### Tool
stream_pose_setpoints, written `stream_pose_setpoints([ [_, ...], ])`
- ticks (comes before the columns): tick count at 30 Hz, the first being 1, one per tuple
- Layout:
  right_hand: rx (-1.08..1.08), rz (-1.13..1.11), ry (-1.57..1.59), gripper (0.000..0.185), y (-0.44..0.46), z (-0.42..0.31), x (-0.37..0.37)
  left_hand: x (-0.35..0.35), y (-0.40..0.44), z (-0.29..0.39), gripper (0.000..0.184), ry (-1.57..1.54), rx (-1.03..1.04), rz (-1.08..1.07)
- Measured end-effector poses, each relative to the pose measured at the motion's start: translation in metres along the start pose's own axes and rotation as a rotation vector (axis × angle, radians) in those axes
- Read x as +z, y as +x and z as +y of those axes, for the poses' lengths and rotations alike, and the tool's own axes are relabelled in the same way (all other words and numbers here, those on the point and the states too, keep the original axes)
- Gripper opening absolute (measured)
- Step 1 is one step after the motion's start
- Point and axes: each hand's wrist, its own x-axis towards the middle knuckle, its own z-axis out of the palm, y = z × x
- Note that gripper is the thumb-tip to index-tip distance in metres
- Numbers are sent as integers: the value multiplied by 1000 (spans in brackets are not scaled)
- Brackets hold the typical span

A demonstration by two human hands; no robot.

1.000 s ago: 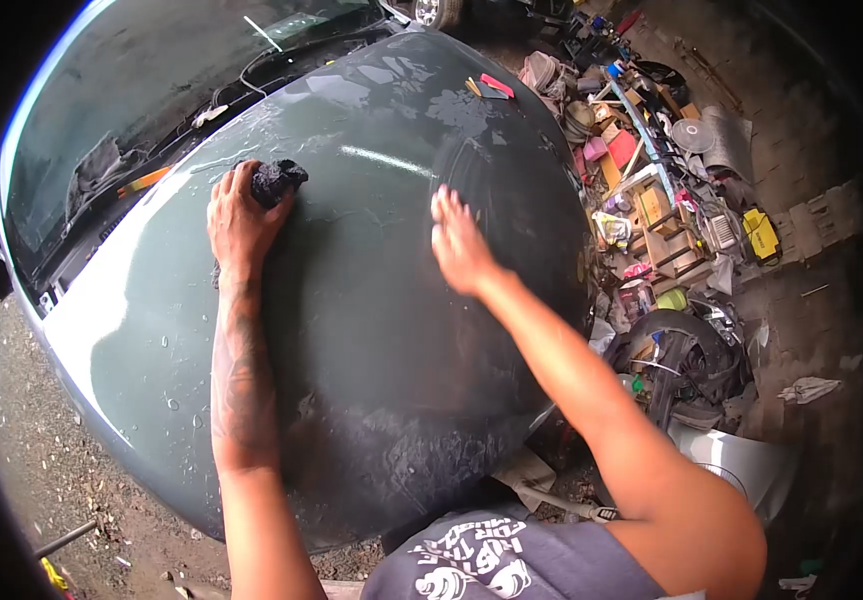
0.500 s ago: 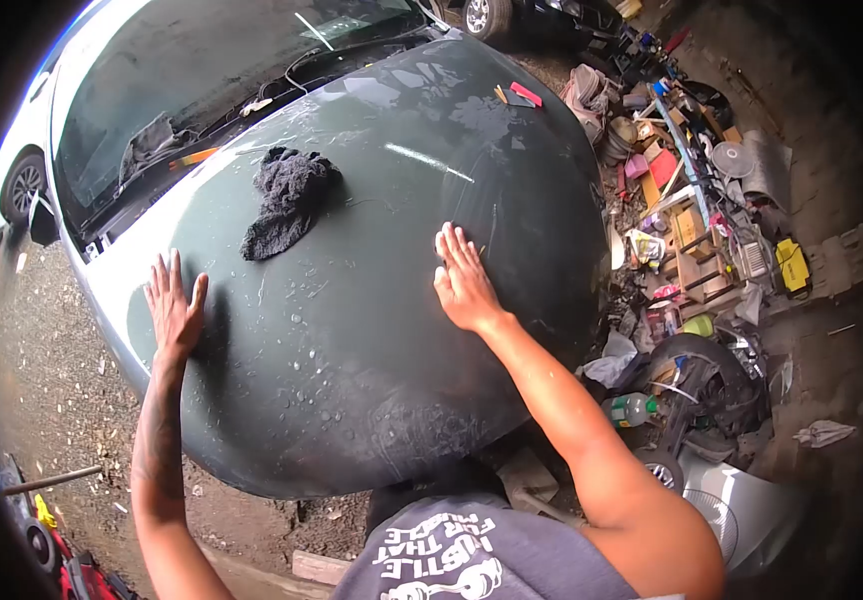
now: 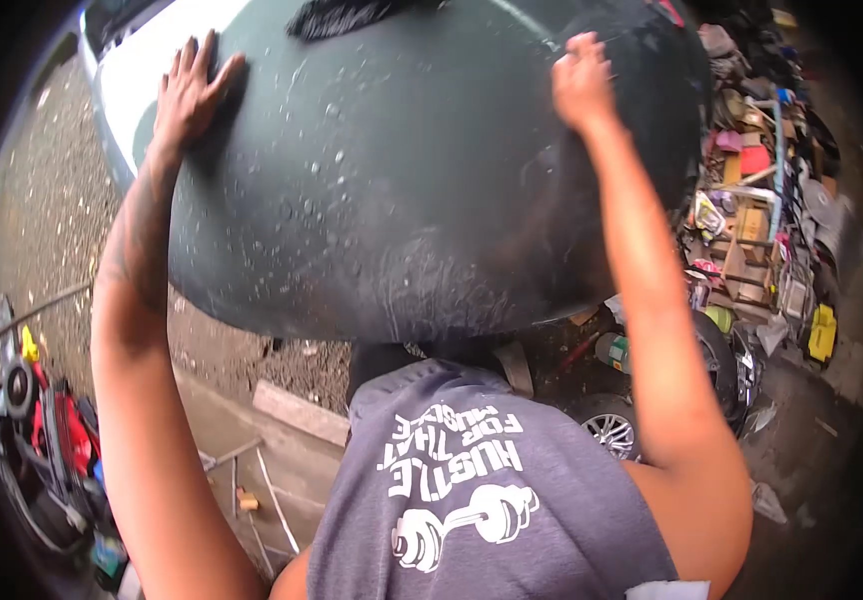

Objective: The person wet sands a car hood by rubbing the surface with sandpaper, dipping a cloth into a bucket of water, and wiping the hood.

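Observation:
A dark green, wet car hood (image 3: 402,150) lies in front of me, beaded with water drops and streaks. My left hand (image 3: 192,95) rests on its left side, fingers spread, holding nothing. Over on the right, my right hand (image 3: 584,80) is at the hood surface with its fingers curled in and slightly blurred. Its palm side is hidden, so I cannot tell whether anything is under it. Between the hands, at the top edge of the view, a dark crumpled cloth (image 3: 337,18) lies on the hood, partly cut off.
To the right is a heap of clutter with a yellow case (image 3: 822,333) and a wheel (image 3: 612,430). Red and black equipment (image 3: 62,440) stands at lower left. A plank (image 3: 302,412) lies on the ground below the hood's front edge.
My view has tilted down, shifting the hood and cloth upward. My right hand has gone from flat, stretched fingers to curled ones. The left stays spread on the hood.

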Motion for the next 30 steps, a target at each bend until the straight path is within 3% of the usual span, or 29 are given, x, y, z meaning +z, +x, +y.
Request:
stream_pose_setpoints([
  [2, 222, 62, -165, 52, 77, 102, 29, -1, 0, 2, 54, 55, -36, -43],
  [3, 155, 106, -226, 53, 98, 128, 44, -35, 19, 21, 52, -184, -338, -152],
  [4, 98, 151, -290, 54, 102, 142, 55, -62, 31, 39, 67, -425, -633, -257],
  [5, 178, 62, -129, 52, 71, 92, 42, -47, 21, 29, 67, -427, -625, -266],
  [6, 160, 28, 14, 48, 18, 18, 18, -12, 6, 6, 57, -292, -366, -114],
  [7, -48, 26, 48, 44, -21, -16, 10, 11, -1, -5, 52, -153, -120, 46],
  [8, -274, 208, -74, 45, -54, -19, 33, 12, 1, -1, 52, -154, -125, 63],
  [9, -162, 5, 49, 58, -65, -25, 21, 10, 3, 1, 57, -209, -256, 8],
  [10, -172, 24, 39, 58, -47, -12, 18, 7, 4, 4, 64, -267, -386, -46],
  [12, 6, -75, -5, 63, 20, 34, 10, 2, 6, 5, 84, -244, -461, -158],
  [14, 183, 40, -42, 63, 71, 74, 13, -14, 15, 12, 81, -252, -524, -241],
  [16, 155, -45, -136, 62, 68, 67, 18, -23, 18, 16, 80, -300, -551, -289],
  [18, -55, 118, -97, 61, 0, 21, 29, -25, 21, 16, 80, -286, -552, -289],
  [20, -179, 14, -67, 59, -76, -33, 20, -24, 17, 17, 80, -269, -550, -298],
  [23, -178, -24, 13, 57, -58, -16, 4, -29, 21, 17, 79, -249, -562, -358],
  [26, 168, 12, -63, 57, 46, 68, 4, -34, 23, 19, 80, -265, -568, -358],
  [28, 270, 43, -119, 58, 62, 71, 8, -41, 22, 24, 81, -303, -577, -367],
  [30, 68, 110, -216, 58, 9, 24, 27, -41, 25, 21, 81, -290, -579, -372],
])
